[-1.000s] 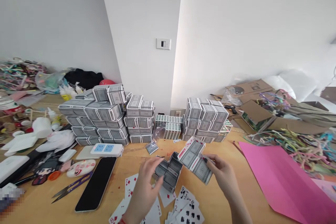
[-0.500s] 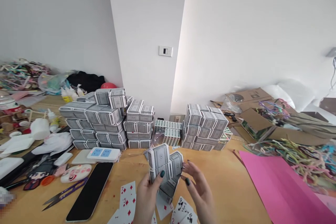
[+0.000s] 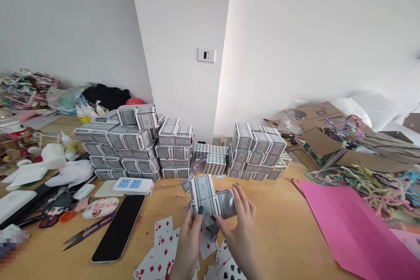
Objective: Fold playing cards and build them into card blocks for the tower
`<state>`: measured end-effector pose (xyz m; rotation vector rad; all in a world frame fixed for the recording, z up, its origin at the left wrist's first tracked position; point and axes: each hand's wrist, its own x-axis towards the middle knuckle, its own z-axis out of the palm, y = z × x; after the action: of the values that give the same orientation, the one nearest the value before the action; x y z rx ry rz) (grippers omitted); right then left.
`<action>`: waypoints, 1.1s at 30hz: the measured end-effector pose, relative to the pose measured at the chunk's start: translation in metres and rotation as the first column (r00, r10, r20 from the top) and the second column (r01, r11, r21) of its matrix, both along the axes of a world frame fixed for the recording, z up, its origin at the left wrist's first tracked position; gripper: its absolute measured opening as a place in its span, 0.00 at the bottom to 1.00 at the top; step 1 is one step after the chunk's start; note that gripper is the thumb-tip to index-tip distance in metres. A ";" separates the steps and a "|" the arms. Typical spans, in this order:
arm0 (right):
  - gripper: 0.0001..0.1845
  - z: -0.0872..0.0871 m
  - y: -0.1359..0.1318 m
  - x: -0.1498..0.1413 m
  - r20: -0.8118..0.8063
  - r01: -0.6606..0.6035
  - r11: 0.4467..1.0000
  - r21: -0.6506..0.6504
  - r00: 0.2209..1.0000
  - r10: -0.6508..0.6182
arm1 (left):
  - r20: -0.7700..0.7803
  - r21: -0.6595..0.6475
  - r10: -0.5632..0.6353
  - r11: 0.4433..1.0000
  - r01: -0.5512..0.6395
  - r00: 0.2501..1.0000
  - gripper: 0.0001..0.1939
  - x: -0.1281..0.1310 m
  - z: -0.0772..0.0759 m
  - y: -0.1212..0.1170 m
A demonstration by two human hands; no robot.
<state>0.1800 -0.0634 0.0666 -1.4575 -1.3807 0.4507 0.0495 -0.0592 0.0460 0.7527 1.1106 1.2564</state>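
Between my hands is a small folded box made of playing cards (image 3: pixel 204 197), grey patterned backs outward, held above the table. My left hand (image 3: pixel 189 236) grips its left and lower side, thumb across the front. At its right, my right hand (image 3: pixel 241 223) has its fingers on a card panel (image 3: pixel 226 204) that sticks out sideways, with the thumb near the front face. Face-up loose cards lie below: red diamonds (image 3: pixel 164 245) to the left and black spades (image 3: pixel 231 269) under my right wrist.
Stacked card boxes (image 3: pixel 131 140) stand at the back left, more card stacks (image 3: pixel 256 148) at the back right. A black phone (image 3: pixel 118 228), purple-handled scissors (image 3: pixel 88 231) and a power strip (image 3: pixel 133 186) lie left. Pink paper (image 3: pixel 354 227) and a pile of cords (image 3: pixel 377 188) are right.
My right hand has closed in from the right and now touches the side panel, which has swung outward. The box has turned slightly and the view has shifted a little.
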 end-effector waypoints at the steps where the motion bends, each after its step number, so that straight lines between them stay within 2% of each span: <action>1: 0.33 0.002 0.001 0.003 -0.094 0.014 0.999 -0.041 0.995 -0.018 | -0.017 -0.005 -0.017 1.000 0.017 1.000 0.25 -0.002 0.004 0.000; 5: 0.29 0.008 0.004 0.016 -0.485 -0.092 0.966 -0.242 0.874 -0.039 | 0.040 -0.054 -0.055 0.997 0.057 0.998 0.28 -0.006 0.023 0.001; 7: 0.28 0.011 0.003 0.021 -0.566 -0.113 0.946 -0.304 0.820 -0.084 | 0.074 -0.067 -0.036 0.997 0.041 0.997 0.28 -0.006 0.031 0.001; 9: 0.25 0.015 0.000 0.024 -0.612 -0.201 0.917 -0.345 0.789 -0.058 | 0.081 -0.075 -0.012 0.997 0.018 0.997 0.27 -0.007 0.036 0.001; 11: 0.22 0.019 -0.003 0.023 -0.663 -0.342 0.875 -0.343 0.748 0.033 | 0.067 -0.080 -0.003 0.997 0.008 0.998 0.26 -0.007 0.039 0.001; 13: 0.21 0.022 -0.006 0.020 -0.735 -0.424 0.857 -0.293 0.674 0.082 | 0.036 -0.071 -0.018 0.997 0.021 0.999 0.25 -0.007 0.041 0.001; 16: 0.22 0.021 -0.007 0.016 -0.840 -0.435 0.876 -0.211 0.539 0.065 | -0.028 -0.033 -0.063 0.998 0.062 0.998 0.22 -0.007 0.044 0.001; 18: 0.22 0.019 -0.006 0.014 -0.863 -0.443 0.876 -0.192 0.501 0.064 | -0.047 -0.014 -0.093 0.996 0.093 0.995 0.22 -0.009 0.044 0.003; 22: 0.18 0.015 -0.004 0.016 -0.832 -0.466 0.860 -0.205 0.546 0.097 | -0.056 -0.007 -0.144 0.990 0.144 0.988 0.21 -0.013 0.040 0.006; 29: 0.19 0.017 -0.001 0.016 -0.609 -0.381 0.891 -0.247 0.776 0.163 | -0.096 0.001 -0.215 0.976 0.216 0.972 0.18 -0.015 0.031 0.007; 33: 0.18 0.015 0.000 0.018 -0.476 -0.341 0.901 -0.267 0.860 0.185 | -0.116 -0.010 -0.208 0.978 0.209 0.971 0.18 -0.016 0.029 0.007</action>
<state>0.1977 -0.0632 0.0814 -1.3211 -1.1683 1.1824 0.0338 -0.0522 0.0748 0.9297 1.0927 1.0474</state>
